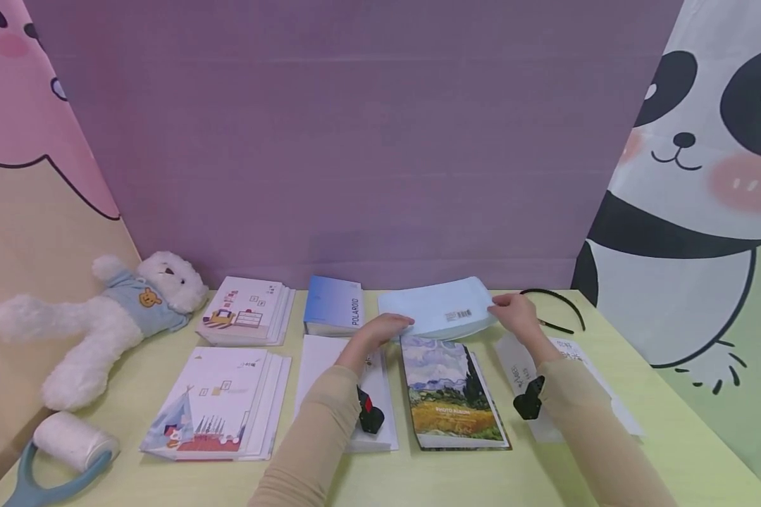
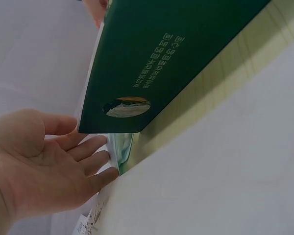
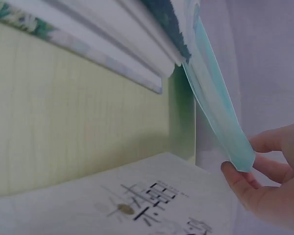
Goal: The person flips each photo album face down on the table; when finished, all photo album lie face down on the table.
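Observation:
A light blue album (image 1: 434,306) with a barcode on its cover lies tilted at the back of the table. My right hand (image 1: 515,311) pinches its right corner; the right wrist view shows thumb and fingers (image 3: 264,171) on either side of the teal edge (image 3: 223,105). My left hand (image 1: 380,334) is at the album's front left corner, fingers loosely extended and touching it. In the left wrist view that hand (image 2: 49,161) is beside the green side of a book (image 2: 161,63). Just in front lies a photo album with a painted wheat-field cover (image 1: 453,398).
Left of my arms lie two white illustrated albums (image 1: 244,306) (image 1: 209,401) and a blue Polaroid album (image 1: 333,304). A white book (image 1: 311,359) is under my left forearm, another (image 1: 609,394) under my right. Around them are a black headband (image 1: 571,306), plush bear (image 1: 146,296) and lint roller (image 1: 72,440).

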{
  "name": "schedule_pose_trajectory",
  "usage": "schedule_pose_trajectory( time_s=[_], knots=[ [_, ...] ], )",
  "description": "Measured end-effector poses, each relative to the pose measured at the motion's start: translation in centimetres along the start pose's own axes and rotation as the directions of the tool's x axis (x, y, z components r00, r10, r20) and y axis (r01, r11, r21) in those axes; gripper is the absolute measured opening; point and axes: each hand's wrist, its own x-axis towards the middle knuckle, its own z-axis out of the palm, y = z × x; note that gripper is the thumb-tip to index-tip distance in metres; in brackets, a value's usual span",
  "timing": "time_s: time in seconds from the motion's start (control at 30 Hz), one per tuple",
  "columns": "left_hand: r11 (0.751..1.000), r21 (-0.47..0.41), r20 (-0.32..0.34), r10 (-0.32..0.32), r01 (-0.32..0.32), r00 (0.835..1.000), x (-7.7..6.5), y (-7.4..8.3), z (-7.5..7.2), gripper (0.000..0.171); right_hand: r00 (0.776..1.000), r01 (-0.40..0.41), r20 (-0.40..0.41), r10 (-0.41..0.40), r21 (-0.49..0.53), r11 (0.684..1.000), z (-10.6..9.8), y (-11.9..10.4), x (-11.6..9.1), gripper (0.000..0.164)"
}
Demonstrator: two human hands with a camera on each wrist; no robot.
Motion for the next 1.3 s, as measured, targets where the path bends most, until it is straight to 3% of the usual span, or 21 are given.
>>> schedule_pose_trajectory(
  time_s=[0.4,0.77,0.9,1.03,1.17,1.3],
  knots=[
    [1.000,0.017,-0.012,-0.009,0.010,1.000,0.0,0.2,0.5,0.041,0.996,-0.057,0.065,0.059,-0.031,0.998,0.4,2.0,-0.2,0.040],
    [0.999,0.035,-0.052,0.009,-0.007,0.999,-0.4,0.8,0.7,0.042,0.992,0.077,0.117,-0.056,-0.188,0.979,0.8,2.9,0.4,0.039],
    [0.997,0.073,-0.058,0.007,-0.003,0.998,-0.7,1.2,0.6,0.041,0.984,0.126,0.154,-0.093,-0.217,0.968,1.2,2.5,0.2,0.047],
    [0.991,0.122,-0.066,-0.037,0.044,0.997,-0.9,1.8,0.6,0.040,0.976,0.153,0.189,-0.112,-0.220,0.963,1.4,2.2,-0.1,0.056],
    [0.974,0.209,-0.057,-0.080,0.090,0.995,-0.8,1.8,0.4,0.039,0.971,0.183,0.196,-0.137,-0.236,0.954,1.5,2.0,-0.3,0.058],
    [0.957,0.276,-0.027,-0.087,0.091,0.996,-0.7,1.4,-0.1,0.040,0.971,0.186,0.196,-0.136,-0.265,0.946,1.5,1.8,-0.4,0.060]
  ],
)
